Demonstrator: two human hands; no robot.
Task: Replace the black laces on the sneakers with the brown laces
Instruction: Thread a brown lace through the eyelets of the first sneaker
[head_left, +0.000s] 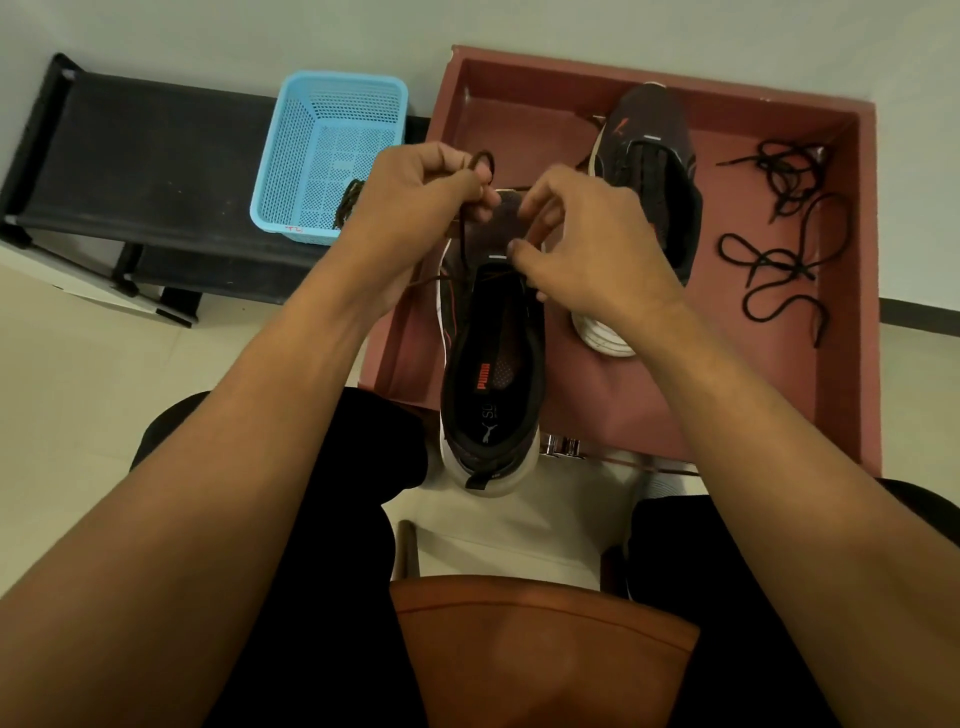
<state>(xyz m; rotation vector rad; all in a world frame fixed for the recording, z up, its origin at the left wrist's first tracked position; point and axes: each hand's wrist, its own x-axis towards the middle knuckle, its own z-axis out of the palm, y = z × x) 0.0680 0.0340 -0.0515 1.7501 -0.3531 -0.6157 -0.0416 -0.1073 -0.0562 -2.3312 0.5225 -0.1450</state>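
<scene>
Hiding sneaker (491, 364) eyelets: right hand (576, 244).

Both bare forearms reach forward and draw together at the wrists. The left hand (426, 197) is knuckles-up, its thumb and forefinger pinching a loop of the brown lace (483, 152). Just to its right, almost touching it, the right hand (587, 239) curls its fingers and thumb down on another stretch of that lace.
</scene>
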